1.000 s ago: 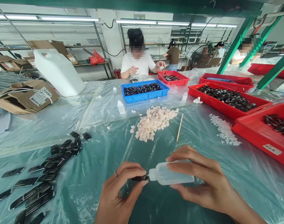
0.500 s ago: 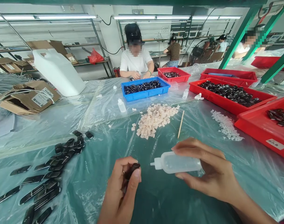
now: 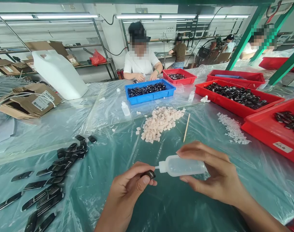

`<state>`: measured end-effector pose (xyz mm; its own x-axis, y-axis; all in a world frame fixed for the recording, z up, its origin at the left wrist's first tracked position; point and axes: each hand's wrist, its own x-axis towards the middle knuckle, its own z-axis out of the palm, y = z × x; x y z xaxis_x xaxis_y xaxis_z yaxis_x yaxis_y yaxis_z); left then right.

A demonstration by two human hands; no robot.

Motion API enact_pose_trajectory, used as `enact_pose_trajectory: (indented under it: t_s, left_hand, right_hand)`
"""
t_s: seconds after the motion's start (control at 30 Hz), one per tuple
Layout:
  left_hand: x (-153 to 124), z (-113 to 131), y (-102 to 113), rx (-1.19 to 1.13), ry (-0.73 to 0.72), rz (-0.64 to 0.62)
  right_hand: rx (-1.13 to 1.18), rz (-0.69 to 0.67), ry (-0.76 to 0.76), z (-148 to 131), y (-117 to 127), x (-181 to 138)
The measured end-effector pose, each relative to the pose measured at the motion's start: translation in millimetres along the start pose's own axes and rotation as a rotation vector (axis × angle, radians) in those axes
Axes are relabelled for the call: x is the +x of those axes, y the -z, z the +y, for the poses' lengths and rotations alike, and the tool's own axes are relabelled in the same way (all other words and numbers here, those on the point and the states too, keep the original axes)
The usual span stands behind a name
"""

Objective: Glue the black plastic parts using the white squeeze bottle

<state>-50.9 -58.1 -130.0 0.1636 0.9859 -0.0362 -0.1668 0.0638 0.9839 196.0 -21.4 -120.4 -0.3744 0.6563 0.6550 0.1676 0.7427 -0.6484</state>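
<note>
My left hand (image 3: 127, 193) pinches a small black plastic part (image 3: 149, 174) between thumb and fingers, low in the middle of the view. My right hand (image 3: 209, 175) grips a small translucent squeeze bottle (image 3: 183, 166) lying sideways, its nozzle pointing left and almost touching the black part. Both hands hover just above the plastic-covered table (image 3: 161, 206). A pile of pale pinkish small blocks (image 3: 160, 124) and a thin wooden stick (image 3: 186, 128) lie just beyond my hands.
Rows of black parts (image 3: 50, 174) lie at the left. Red trays (image 3: 236, 100) of black parts stand at the right, a blue tray (image 3: 149, 91) ahead. A white jug (image 3: 58, 74) and cardboard box (image 3: 28, 100) sit at far left. A person (image 3: 140, 62) works opposite.
My left hand turned the black part and brought it back up to the bottle's nozzle. The bottle shifted slightly left toward it.
</note>
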Motion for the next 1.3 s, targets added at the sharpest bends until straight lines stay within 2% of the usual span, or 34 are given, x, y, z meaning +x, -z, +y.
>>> enact_pose_trajectory:
  t_s: [0.3, 0.6, 0.97, 1.3]
  left_hand:
    - [1.1, -2.2, 2.0, 0.062, -0.062, -0.017]
    - [-0.2, 0.3, 4.1, 0.155, -0.059, -0.009]
    - [-1.5, 4.5, 1.1, 0.199, -0.062, -0.022]
    - [-0.4, 0.9, 2.3, 0.221, -0.073, -0.028]
  right_hand:
    - [0.0, -0.034, 0.064, -4.8, 0.5, 1.8]
    - [-0.058, -0.068, 0.138, -2.3, 1.3, 1.4]
    - [-0.094, -0.124, 0.123, -5.5, 5.9, -0.5]
    - [-0.096, -0.106, 0.081, -9.1, 3.3, 1.8]
